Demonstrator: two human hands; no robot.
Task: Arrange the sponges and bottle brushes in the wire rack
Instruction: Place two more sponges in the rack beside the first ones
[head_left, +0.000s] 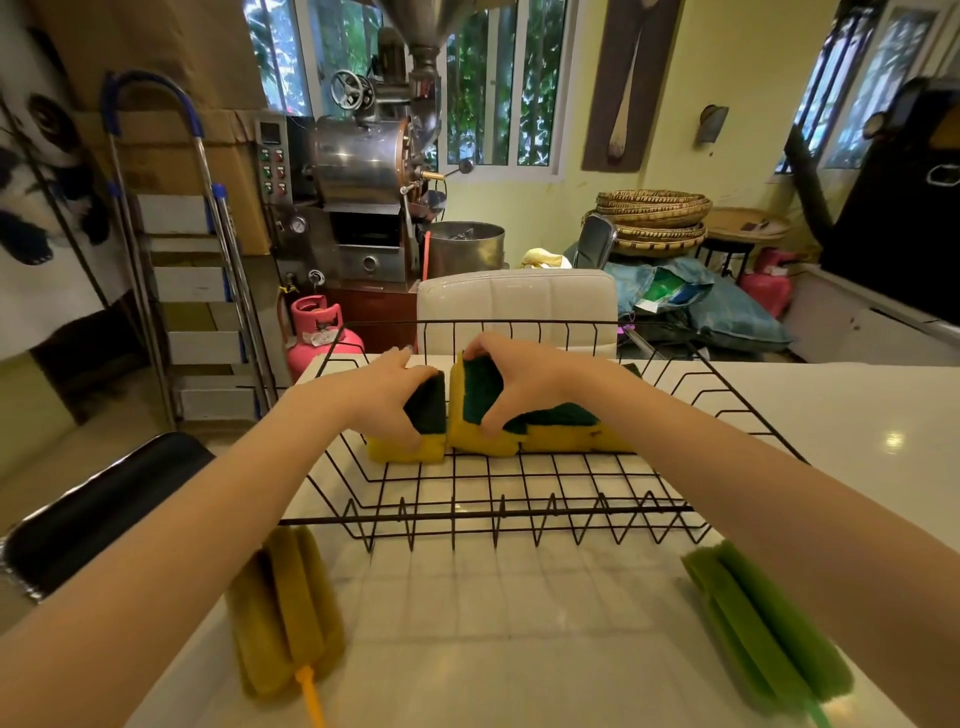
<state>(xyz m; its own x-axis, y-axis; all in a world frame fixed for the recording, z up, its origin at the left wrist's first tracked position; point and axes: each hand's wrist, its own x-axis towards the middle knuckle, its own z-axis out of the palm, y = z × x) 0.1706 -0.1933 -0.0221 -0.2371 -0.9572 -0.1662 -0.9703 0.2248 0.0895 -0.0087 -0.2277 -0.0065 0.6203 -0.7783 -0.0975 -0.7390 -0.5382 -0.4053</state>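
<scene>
A black wire rack (498, 514) stands on the white table (857, 415). Inside it, three yellow sponges with dark green scrub faces sit in a row. My left hand (387, 397) grips the left sponge (410, 449), which stands on edge. My right hand (511, 374) grips the middle sponge (475, 434), also on edge and tilted. The right sponge (576, 434) lies flat beside it, touching it. On the table in front of the rack lie a yellow bottle brush (291, 613) at the left and a green bottle brush (769, 623) at the right, partly hidden by my forearms.
A white chair back (514, 306) rises just behind the rack. A black chair seat (93, 509) sits off the table's left edge. Farther back stand a pink gas cylinder (319, 332), a stepladder (192, 280) and a metal roasting machine (358, 171).
</scene>
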